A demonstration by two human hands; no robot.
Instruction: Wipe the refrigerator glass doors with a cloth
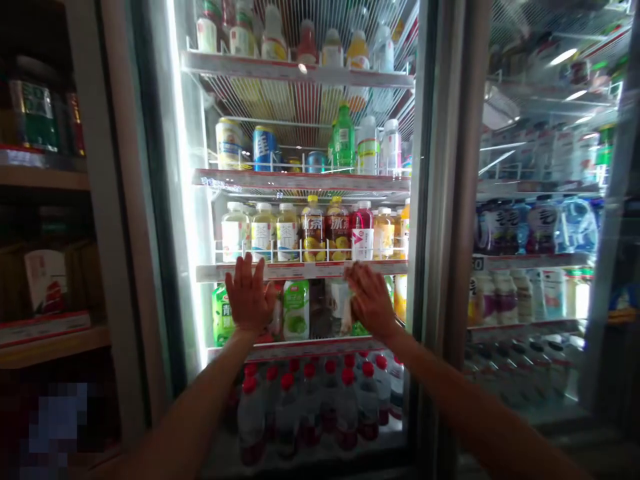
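Both hands reach forward at a lit drinks cooler, in front of the shelf edge below the tea bottles. My left hand is raised with its fingers spread and pointing up, holding nothing. It partly covers the lower shelf beside a green carton. To the right, my right hand is slightly blurred, its fingers stretched up and to the left, with nothing seen in it. Behind and above the hands stand a yellow-capped tea bottle and a red drink bottle. Whether either hand touches the shelf edge, I cannot tell.
Several red-capped bottles fill the cooler's bottom. Cans and a green bottle stand higher up. A metal door frame runs along the right, with another stocked cooler beyond. Dark shelves with a jar are at the left.
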